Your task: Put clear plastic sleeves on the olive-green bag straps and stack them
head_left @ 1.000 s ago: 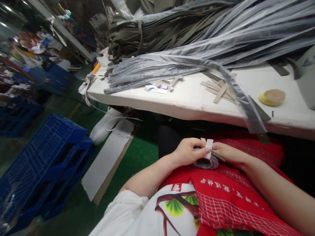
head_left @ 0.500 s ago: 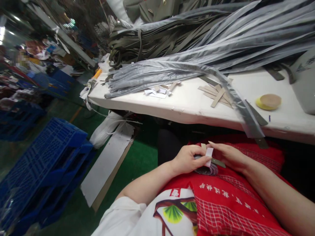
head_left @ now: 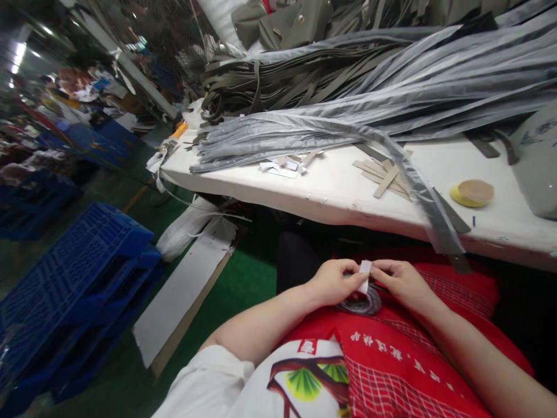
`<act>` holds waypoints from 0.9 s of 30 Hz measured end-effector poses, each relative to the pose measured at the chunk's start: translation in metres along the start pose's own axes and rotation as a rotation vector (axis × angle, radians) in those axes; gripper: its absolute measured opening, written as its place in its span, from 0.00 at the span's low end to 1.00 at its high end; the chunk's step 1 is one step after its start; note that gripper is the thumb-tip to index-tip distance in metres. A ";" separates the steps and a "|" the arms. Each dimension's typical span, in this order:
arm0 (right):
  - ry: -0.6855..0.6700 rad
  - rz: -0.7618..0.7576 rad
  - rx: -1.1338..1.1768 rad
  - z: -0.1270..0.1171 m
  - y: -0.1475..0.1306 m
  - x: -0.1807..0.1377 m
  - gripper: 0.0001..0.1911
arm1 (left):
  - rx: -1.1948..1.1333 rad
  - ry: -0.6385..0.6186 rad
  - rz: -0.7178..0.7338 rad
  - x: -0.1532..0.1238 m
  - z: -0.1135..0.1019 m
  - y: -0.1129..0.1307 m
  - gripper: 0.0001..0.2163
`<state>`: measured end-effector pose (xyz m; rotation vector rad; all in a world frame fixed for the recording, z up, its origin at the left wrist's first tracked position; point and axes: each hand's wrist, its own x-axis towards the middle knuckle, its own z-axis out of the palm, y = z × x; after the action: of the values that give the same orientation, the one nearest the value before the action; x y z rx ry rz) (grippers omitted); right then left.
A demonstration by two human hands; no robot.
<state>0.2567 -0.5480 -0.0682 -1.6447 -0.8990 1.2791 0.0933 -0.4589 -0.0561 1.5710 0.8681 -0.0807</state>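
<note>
Over the lap, my left hand (head_left: 334,283) pinches a small white paper strip (head_left: 365,277) between thumb and fingers. Just below and partly behind it is a coiled strap in grey plastic film (head_left: 369,303), whose upper part the fingers hide. My right hand (head_left: 402,281) comes in from the other side, thumb and forefinger closed at the strip's right edge. Both hands rest close above a red apron (head_left: 391,354). On the table, a long film-wrapped strap (head_left: 418,183) hangs over the front edge.
A white table (head_left: 339,200) carries bundled film-covered straps (head_left: 270,136), dark olive straps (head_left: 278,78), beige card strips (head_left: 385,177), white paper pieces (head_left: 282,167) and a yellow tape roll (head_left: 472,193). Blue pallets (head_left: 82,278) and a long board (head_left: 183,296) lie to the left.
My right hand has closed in from slightly apart and now meets the white strip. The beige piece and olive strap end seen by the fingers are now hidden.
</note>
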 end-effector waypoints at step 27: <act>-0.003 -0.192 -0.539 -0.015 -0.015 -0.033 0.12 | 0.199 -0.066 0.130 -0.007 -0.005 0.018 0.17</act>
<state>0.2635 -0.5747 -0.0406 -1.8997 -1.4576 0.9544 0.0964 -0.4564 -0.0369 1.7966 0.7221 -0.1280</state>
